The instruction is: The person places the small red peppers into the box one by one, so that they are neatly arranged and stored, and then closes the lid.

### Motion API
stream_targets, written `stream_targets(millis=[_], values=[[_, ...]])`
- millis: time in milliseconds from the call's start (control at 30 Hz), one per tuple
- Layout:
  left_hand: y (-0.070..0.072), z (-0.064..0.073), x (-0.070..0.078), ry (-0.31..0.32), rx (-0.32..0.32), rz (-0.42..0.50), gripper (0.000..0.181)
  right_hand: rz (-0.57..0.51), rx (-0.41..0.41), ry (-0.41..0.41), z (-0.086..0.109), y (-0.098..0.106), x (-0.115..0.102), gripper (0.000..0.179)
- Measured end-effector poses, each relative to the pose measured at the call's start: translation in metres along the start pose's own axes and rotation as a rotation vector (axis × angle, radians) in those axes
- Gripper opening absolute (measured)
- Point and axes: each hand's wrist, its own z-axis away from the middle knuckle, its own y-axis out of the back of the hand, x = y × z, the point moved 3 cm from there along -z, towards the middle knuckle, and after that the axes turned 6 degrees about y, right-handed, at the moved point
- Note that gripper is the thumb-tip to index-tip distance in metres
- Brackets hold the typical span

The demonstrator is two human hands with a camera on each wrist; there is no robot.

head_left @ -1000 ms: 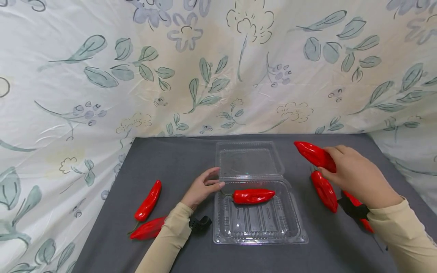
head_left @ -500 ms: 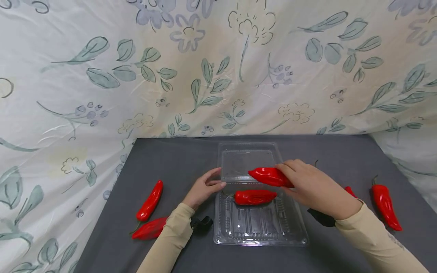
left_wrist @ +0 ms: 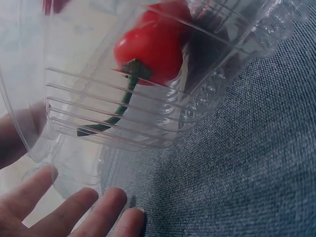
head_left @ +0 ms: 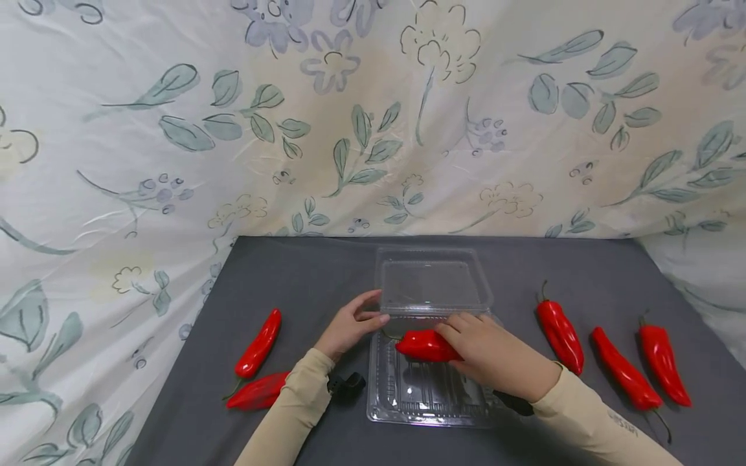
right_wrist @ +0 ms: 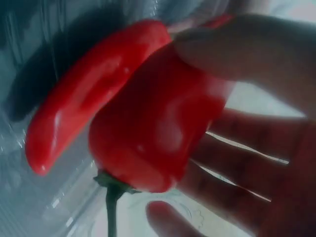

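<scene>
My right hand (head_left: 486, 353) grips a red pepper (right_wrist: 153, 118) with a green stem, low over the base of a clear plastic clamshell container (head_left: 402, 411). Its thumb lies across one side, fingers on the other. A second red pepper (right_wrist: 94, 96) lies in the base close beside it; from the head the two overlap and are hard to tell apart. One green stem (left_wrist: 121, 106) shows through the clear wall in the left wrist view. My left hand (head_left: 350, 327) stays at the container's left edge near the hinge, fingers spread and loosely bent, thumb against the plastic.
Two red peppers (head_left: 256, 349) (head_left: 259, 391) lie left of the container, one partly behind the left forearm. Further red peppers (head_left: 561, 336) (head_left: 626, 369) (head_left: 664, 362) lie to the right. The open lid (head_left: 434, 281) rests flat behind the base. A floral cloth (head_left: 350, 129) hangs behind the grey table.
My right hand has carried the pepper from the right side leftward, then down into the container base. The left hand has stayed at the container edge. The head view has shifted slightly.
</scene>
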Motion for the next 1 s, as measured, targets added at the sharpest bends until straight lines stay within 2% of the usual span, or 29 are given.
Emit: stream_targets(millis=[367,700,900,1000], values=[[-0.001,0.0,0.001,-0.005,0.0,-0.016,0.063,-0.047,-0.058,0.029,-0.002,-0.014,-0.008,0.051],[-0.001,0.019,0.027,0.004,-0.021,-0.017,0.061,-0.066,-0.111,0.023,-0.007,-0.023,-0.007,0.046],[-0.001,0.018,0.027,0.005,-0.024,-0.005,0.062,-0.068,-0.132,0.029,-0.008,-0.03,-0.005,0.048],[-0.001,0.017,0.026,0.002,-0.024,-0.003,0.061,-0.057,-0.117,0.041,-0.008,-0.032,-0.005,0.048]])
